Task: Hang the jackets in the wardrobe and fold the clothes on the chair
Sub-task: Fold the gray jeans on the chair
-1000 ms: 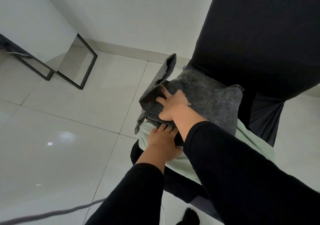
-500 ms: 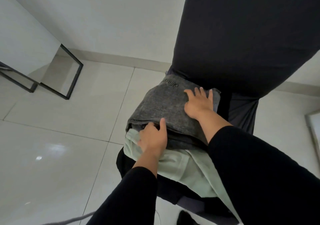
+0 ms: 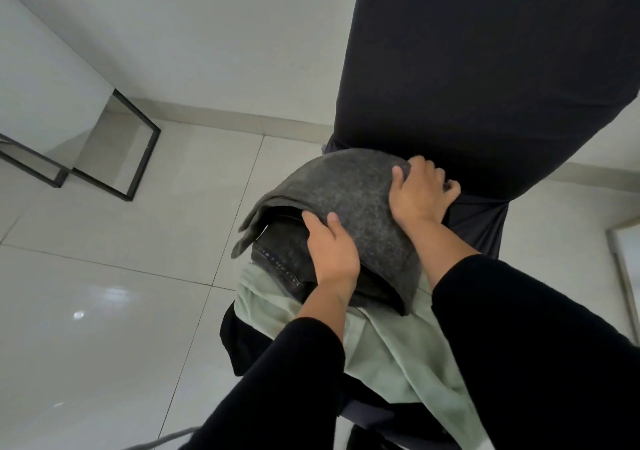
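Note:
A grey denim garment (image 3: 349, 200), folded into a thick bundle, lies on the seat of a chair covered in black cloth (image 3: 485, 69). Its top layer arches up over the lower layers. My left hand (image 3: 329, 245) grips the near left edge of that top layer, thumb on top and fingers underneath. My right hand (image 3: 420, 193) holds the far right corner of the same layer, fingers curled over the fabric beside the chair back. A pale green garment (image 3: 388, 342) lies spread under the grey one and hangs toward me.
A black garment (image 3: 239, 339) hangs off the seat's left side under the green one. A white table with a black metal frame (image 3: 138, 159) stands at the left. Glossy white floor tiles (image 3: 104, 311) surround the chair; a grey cable (image 3: 156, 442) crosses the bottom.
The right hand has moved from lying flat on the grey garment to gripping its far right corner. The top layer has risen into an arch, with my left hand now under its near edge.

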